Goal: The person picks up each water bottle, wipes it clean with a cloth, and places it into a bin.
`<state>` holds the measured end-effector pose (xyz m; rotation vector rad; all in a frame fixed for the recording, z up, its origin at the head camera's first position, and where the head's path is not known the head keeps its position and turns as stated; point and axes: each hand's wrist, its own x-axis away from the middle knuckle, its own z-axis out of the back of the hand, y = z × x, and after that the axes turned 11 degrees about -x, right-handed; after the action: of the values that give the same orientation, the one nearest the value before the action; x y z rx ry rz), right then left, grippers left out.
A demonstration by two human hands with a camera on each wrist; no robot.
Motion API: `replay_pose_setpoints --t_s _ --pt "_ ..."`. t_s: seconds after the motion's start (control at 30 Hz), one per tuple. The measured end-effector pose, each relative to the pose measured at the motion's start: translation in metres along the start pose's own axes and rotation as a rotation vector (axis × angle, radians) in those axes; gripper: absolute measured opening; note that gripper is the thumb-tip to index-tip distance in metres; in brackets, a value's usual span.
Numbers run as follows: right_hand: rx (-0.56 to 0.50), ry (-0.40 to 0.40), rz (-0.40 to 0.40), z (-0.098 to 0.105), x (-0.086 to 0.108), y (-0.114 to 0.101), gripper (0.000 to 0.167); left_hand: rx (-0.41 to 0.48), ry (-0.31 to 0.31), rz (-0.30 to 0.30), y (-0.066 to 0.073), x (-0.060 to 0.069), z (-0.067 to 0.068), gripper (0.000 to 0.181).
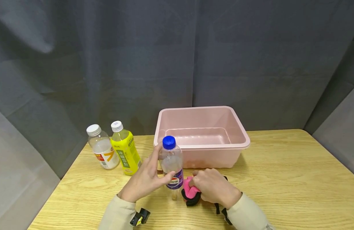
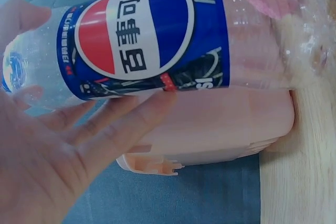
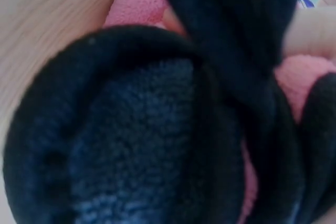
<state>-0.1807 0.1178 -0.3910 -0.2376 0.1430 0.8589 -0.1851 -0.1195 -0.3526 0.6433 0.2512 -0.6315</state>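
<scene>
A clear plastic Pepsi bottle [image 1: 171,163] with a blue cap stands almost upright in front of the pink bin in the head view. My left hand [image 1: 149,179] holds it, thumb on the near side and fingers around the far side; the left wrist view shows its blue label [image 2: 152,35] beside the fingers. To the right, my right hand [image 1: 212,187] grips a soft pink-and-black fleecy item [image 1: 191,190] low at the table. Its black edging and straps [image 3: 226,19] fill the right wrist view, blurred. The item's exact kind cannot be told.
Behind the hands stands a pink plastic bin [image 1: 201,158]. On the left are a yellow-labelled bottle [image 1: 126,153] and a white-capped bottle [image 1: 104,150], both upright on the wooden table [image 1: 286,179]. A dark curtain [image 1: 177,57] hangs at the back.
</scene>
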Motion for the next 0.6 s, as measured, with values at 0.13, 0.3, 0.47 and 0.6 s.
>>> replay_pose_setpoints --t_s 0.13,0.3,0.47,0.6 --pt "0.026 -0.024 -0.01 0.004 0.0 -0.001 0.031 -0.002 -0.001 -0.007 0.0 0.001 0.001 0.09" --pt "0.039 0.017 0.002 0.013 0.001 0.001 0.034 -0.006 0.003 -0.019 0.0 0.0 0.0 0.092" --pt "-0.021 0.164 0.028 0.028 0.001 0.001 0.047 -0.005 0.0 -0.013 0.0 -0.001 0.001 0.092" --pt "-0.089 0.32 0.073 0.04 0.002 -0.002 0.055 0.002 0.003 -0.016 -0.001 0.0 0.0 0.092"
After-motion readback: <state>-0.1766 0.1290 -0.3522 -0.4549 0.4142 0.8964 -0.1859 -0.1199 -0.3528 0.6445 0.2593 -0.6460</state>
